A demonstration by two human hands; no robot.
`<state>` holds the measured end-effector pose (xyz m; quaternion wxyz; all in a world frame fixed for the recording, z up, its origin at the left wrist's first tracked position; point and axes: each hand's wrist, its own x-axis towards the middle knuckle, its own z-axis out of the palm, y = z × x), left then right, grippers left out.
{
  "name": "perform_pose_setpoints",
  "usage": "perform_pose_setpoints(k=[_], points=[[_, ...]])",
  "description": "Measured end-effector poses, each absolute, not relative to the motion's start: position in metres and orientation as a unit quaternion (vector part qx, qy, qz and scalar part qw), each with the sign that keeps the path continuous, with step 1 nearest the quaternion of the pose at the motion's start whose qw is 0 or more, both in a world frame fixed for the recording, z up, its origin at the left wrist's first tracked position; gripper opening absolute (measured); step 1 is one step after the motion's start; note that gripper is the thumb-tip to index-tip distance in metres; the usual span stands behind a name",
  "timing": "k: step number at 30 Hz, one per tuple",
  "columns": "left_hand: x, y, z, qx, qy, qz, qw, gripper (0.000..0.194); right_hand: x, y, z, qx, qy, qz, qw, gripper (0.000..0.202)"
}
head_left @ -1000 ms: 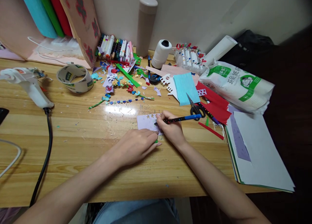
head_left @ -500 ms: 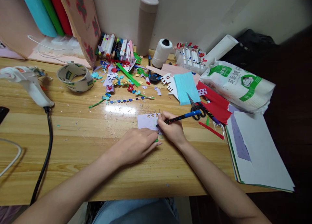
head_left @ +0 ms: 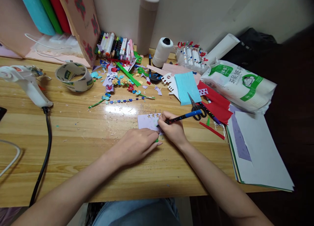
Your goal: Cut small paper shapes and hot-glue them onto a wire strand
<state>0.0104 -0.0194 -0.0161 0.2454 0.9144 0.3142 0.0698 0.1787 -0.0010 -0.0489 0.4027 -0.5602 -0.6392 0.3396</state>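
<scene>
A small sheet of purple paper (head_left: 144, 122) lies on the table, with a row of star-shaped cutouts along its far edge. My right hand (head_left: 173, 129) is closed around a dark, dotted marker pen (head_left: 183, 117) with a blue end; its tip meets the paper. My left hand (head_left: 137, 144) bends over the paper's near edge, fingers together, holding it down. A bit of green (head_left: 157, 140) shows between the left thumb and fingers; its kind is unclear. Black-handled scissors (head_left: 196, 108) rest right of the pen, partly over light blue paper (head_left: 187, 88).
A hot glue gun (head_left: 29, 85) and a tape roll (head_left: 73, 77) stand at left. Behind lie paper scraps (head_left: 120, 82), markers (head_left: 117, 47), a thread cone (head_left: 162, 52) and a tall bottle (head_left: 147, 23). At right are a white-green packet (head_left: 242, 85) and paper sheets (head_left: 267, 154).
The camera view has shifted very slightly. Both hands keep nearly the same pose, and the pen stays at the purple paper.
</scene>
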Motion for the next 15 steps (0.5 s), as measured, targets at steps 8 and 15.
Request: perform_pose_setpoints(k=[8,15], points=[[0.0110,-0.0191,-0.0154,0.913,0.318,0.057,0.249,0.038,0.1791,-0.0006,-0.0503,-0.558,-0.642,0.340,0.401,0.035],[0.0107,-0.0177,-0.0152,0.912,0.318,0.065,0.251,0.038,0.1804,-0.0003,-0.0512,-0.559,-0.634,0.342,0.410,0.035]])
